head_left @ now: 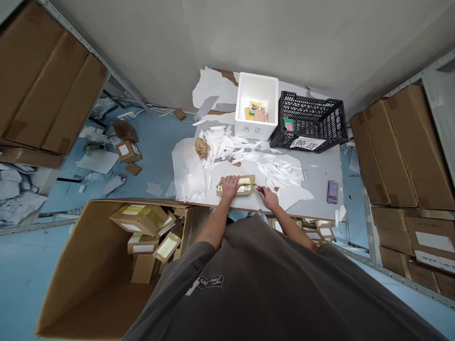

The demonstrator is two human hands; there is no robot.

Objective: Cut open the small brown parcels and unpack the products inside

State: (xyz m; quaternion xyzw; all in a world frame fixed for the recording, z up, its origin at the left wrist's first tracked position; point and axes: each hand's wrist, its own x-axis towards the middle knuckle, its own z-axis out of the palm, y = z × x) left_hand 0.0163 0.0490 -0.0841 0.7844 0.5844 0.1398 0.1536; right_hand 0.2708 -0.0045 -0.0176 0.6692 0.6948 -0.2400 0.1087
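A small brown cardboard parcel (245,185) with shiny tape and a pale label lies flat near the table's front edge. My left hand (230,185) rests over its left half, fingers closed on it and hiding part of the top. In my right hand (270,198) is a utility knife (260,190) with a red and black handle. Its tip points at the parcel's right end; whether the blade touches cannot be made out. White paper strips (227,144) and folded pieces (284,170) are heaped just beyond the parcel.
At the back of the table (320,208) stand a white foam box (256,128) and a black plastic crate (308,124), each holding a few small packs. A large carton (71,265) of parcels is at my left. Shelves with cartons (412,147) flank both sides.
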